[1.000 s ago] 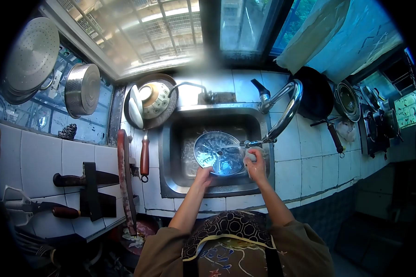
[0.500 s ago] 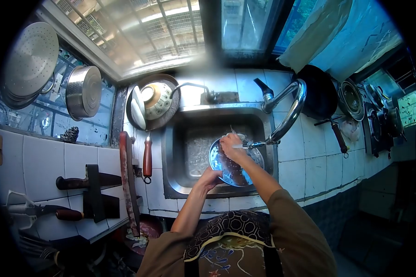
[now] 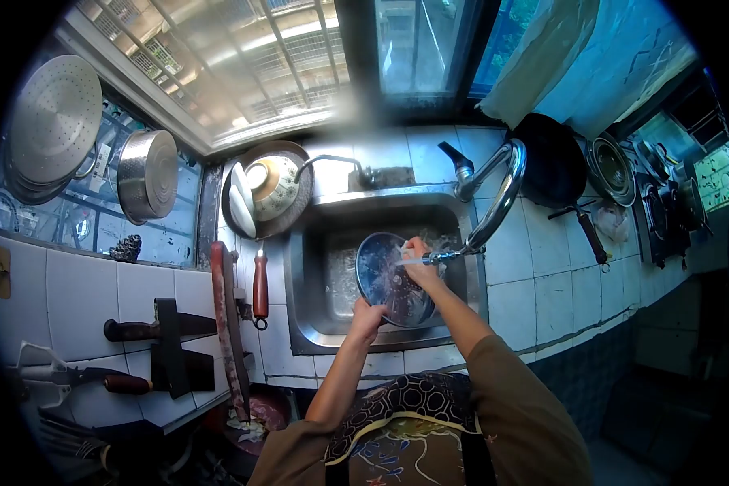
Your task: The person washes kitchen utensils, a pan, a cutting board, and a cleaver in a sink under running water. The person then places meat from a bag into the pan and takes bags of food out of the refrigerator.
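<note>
A shallow, round, shiny dish (image 3: 378, 271) is held tilted over the sink (image 3: 320, 328). My left hand (image 3: 369, 316) grips its near left rim, the thumb lying over the edge. My right hand (image 3: 419, 263) is at the dish's upper right, its fingers bent together against the inner face. Something pale shows by those fingertips, too small to name. Water from the chrome faucet (image 3: 506, 202) runs across my right hand and splashes into the dish.
Left of the sink, a pan (image 3: 287, 215) holds bowls, near a red-handled utensil (image 3: 260, 283). Knives (image 3: 130, 330) hang in a wall rack. A black wok (image 3: 551, 162) stands right of the faucet, with a stove (image 3: 664, 211) beyond.
The dish has shifted slightly left and tilted, its face now darker. My right hand has slid a little right and down towards the rim. My left hand keeps its hold.
</note>
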`<action>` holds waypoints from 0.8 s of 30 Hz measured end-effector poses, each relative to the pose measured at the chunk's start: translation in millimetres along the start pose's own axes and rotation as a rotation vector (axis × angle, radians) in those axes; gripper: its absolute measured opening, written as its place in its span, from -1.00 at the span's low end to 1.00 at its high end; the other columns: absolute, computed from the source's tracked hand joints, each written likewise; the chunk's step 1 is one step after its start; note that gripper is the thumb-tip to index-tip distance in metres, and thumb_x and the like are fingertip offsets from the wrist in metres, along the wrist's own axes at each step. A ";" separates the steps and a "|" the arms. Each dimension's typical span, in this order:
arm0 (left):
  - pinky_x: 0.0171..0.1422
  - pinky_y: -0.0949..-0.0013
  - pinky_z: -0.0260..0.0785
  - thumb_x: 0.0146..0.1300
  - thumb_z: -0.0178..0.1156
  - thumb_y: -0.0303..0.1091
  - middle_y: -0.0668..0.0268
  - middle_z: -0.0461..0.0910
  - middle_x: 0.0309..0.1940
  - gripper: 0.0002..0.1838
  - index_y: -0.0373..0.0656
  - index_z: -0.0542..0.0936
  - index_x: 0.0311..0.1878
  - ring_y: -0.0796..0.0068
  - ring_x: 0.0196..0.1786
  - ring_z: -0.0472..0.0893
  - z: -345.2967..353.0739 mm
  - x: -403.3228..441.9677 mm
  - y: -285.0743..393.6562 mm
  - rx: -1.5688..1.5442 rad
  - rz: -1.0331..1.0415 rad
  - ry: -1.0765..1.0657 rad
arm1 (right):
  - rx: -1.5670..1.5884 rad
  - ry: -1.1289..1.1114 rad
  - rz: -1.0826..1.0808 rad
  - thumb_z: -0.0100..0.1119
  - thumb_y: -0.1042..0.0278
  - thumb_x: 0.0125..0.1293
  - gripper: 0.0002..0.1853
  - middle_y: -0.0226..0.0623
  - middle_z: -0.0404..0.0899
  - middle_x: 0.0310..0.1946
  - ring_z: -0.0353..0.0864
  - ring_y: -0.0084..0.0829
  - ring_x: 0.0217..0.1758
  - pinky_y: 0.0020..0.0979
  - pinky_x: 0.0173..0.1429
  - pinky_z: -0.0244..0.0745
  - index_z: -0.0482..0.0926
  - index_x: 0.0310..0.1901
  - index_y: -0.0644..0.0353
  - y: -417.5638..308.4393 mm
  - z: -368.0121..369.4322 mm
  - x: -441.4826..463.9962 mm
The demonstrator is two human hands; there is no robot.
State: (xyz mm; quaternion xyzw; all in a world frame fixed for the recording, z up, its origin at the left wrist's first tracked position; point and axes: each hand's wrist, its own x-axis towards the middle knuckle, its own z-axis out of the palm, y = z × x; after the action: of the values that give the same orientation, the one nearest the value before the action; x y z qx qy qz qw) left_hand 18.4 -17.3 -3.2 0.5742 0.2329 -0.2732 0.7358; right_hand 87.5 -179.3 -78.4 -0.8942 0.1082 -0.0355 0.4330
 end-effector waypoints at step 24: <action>-0.24 0.08 0.39 -0.03 0.08 -0.44 0.08 0.49 -0.38 -0.83 -0.20 0.38 -0.32 0.04 -0.27 0.53 61.2 31.1 82.5 1.292 0.704 0.431 | 1.467 -0.150 0.801 0.20 0.53 -0.02 -0.66 -0.33 0.48 -0.32 0.51 -0.35 -0.23 -0.33 -0.13 0.47 0.39 -0.16 0.16 -66.6 -15.0 -11.1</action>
State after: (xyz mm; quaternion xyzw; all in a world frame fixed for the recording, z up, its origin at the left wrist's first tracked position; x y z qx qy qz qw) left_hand 98.5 -65.3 49.9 0.9712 -0.0316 0.0135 0.2357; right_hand 85.2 -148.2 -16.7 -0.2798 0.3379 0.1192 0.8907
